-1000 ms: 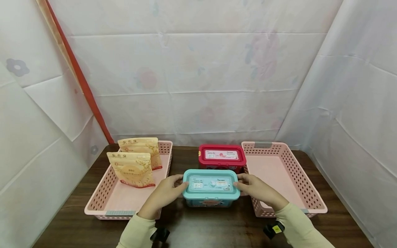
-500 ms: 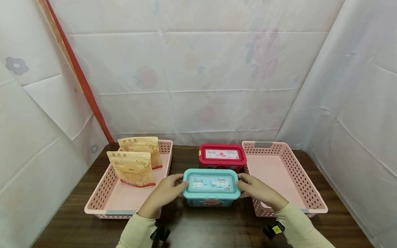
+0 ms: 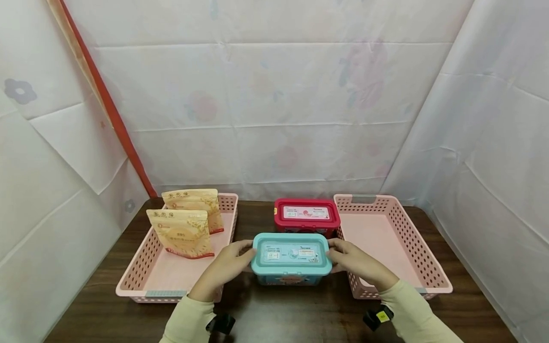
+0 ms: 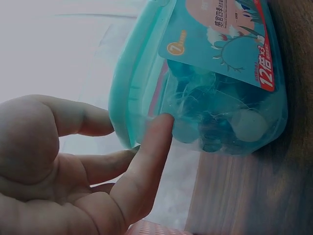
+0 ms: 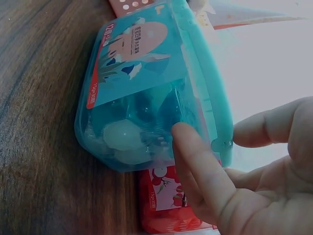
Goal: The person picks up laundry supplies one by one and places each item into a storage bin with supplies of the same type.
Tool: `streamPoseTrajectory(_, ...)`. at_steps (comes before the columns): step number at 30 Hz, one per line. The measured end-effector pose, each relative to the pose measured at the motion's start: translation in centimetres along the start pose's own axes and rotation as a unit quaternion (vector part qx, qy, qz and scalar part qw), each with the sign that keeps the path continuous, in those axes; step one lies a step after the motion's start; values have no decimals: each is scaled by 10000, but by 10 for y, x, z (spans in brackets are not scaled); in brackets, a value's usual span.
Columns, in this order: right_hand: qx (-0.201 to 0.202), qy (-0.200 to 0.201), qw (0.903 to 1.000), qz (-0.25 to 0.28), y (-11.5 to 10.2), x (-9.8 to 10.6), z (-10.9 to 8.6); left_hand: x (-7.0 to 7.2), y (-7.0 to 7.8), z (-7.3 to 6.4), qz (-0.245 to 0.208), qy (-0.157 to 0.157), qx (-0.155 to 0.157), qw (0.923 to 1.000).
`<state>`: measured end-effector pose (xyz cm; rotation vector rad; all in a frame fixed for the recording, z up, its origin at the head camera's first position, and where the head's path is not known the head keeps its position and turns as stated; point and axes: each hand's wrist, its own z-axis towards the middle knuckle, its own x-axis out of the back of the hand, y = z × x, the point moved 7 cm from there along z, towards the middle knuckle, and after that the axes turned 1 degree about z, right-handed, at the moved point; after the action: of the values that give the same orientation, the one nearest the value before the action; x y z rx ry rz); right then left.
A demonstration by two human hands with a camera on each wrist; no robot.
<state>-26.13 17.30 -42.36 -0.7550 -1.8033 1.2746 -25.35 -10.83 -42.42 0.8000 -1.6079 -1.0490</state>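
A teal, lidded laundry pod tub [image 3: 291,255] stands upright on the dark wooden table, with rounded pods showing through its clear sides in both wrist views. My left hand [image 3: 229,262] holds its left end, the thumb at the lid's edge and a fingertip [image 4: 166,122] against the side wall below. At the opposite end, my right hand [image 3: 358,262] holds it the same way, one fingertip [image 5: 182,131] on the wall and the thumb at the lid rim. Right behind it stands a red laundry pod tub [image 3: 307,214] with a pink label.
On the left is a pink perforated basket [image 3: 141,267] holding two yellow standing pouches [image 3: 182,233]. A second pink basket [image 3: 424,257] stands on the right, next to the red tub, its bare floor showing. Pale patterned sheets [image 3: 266,95] hang behind and at both sides.
Both thumbs have drawn back slightly from over the lid to its edges. The teal tub stays in the same place, as do the baskets and pouches.
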Motion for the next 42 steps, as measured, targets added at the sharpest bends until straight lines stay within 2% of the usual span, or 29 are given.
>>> streamPoseTrajectory(10, 23, 54, 10000, 41, -1, 2, -1, 0, 2, -2, -612, 13, -94, 9981)
streamPoseTrajectory(24, 454, 149, 9971, 591, -6, 11, -14, 6, 3, 0, -1361, 181, -16, 9905)
streamPoseTrajectory(34, 531, 571, 9924, 953, -16, 19, -17, 11, 13, -1, -1809, 250, -199, 9830)
streamPoseTrajectory(42, 593, 920, 9861, 1250, -27, 25, -21, 16, 23, -2, -2177, 416, -210, 9749)
